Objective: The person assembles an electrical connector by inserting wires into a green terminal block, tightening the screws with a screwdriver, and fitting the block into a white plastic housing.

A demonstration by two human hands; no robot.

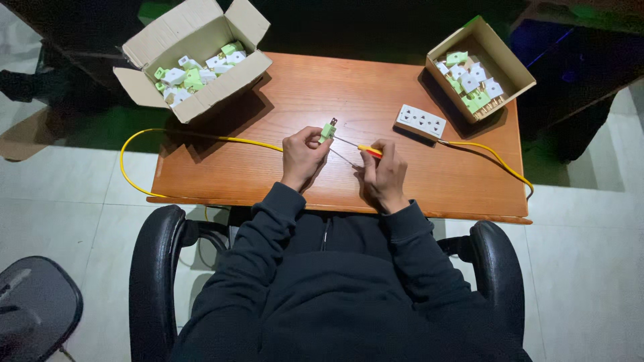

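Observation:
My left hand (302, 155) holds a small green and white plug adapter (327, 130) above the wooden table (268, 174), its metal prongs pointing up. My right hand (383, 175) grips a screwdriver with an orange-yellow handle (369, 150). Its thin metal shaft reaches left to the adapter. Both hands are close together at the table's near middle. Dark sleeves cover both arms.
An open cardboard box (231, 84) of green and white adapters stands at the back left, a smaller box (506, 64) of the same at the back right. A white socket strip (420, 121) lies near it, with a yellow cable (134, 144) running across and off both sides. I sit in a black armchair (157, 268).

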